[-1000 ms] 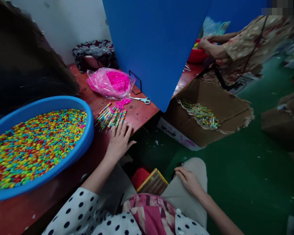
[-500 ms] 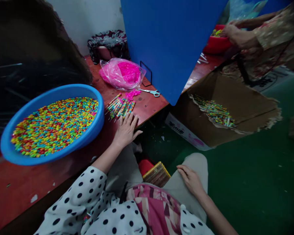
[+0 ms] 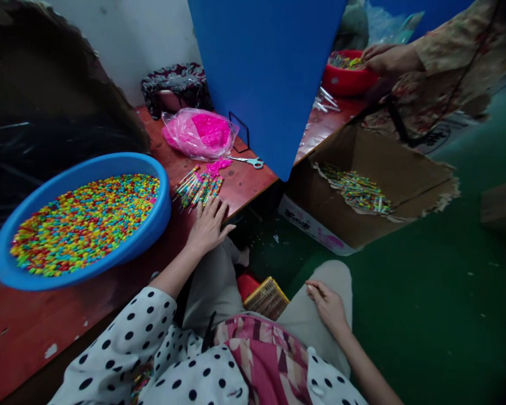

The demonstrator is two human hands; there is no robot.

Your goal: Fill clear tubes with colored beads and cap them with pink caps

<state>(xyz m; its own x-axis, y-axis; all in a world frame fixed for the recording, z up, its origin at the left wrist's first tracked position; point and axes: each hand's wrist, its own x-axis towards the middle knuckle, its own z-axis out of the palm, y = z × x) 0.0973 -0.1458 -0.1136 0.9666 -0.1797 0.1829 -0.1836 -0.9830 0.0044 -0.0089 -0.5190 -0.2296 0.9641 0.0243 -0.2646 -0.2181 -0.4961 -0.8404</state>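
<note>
A blue panel (image 3: 261, 73), upright, with scissors (image 3: 248, 162) and a pink bag (image 3: 199, 134) just beside its foot; beyond it, a red bowl (image 3: 346, 76). Lower down, on green floor (image 3: 425, 298), a torn box (image 3: 375, 185) of sticks (image 3: 356, 191) and, partly hidden, probably a yellow basket (image 3: 266, 298).

A stick bundle (image 3: 198, 188), blue partition (image 3: 261, 73) and cardboard box (image 3: 388, 163) seemingly hem the hands (image 3: 207, 226).
</note>
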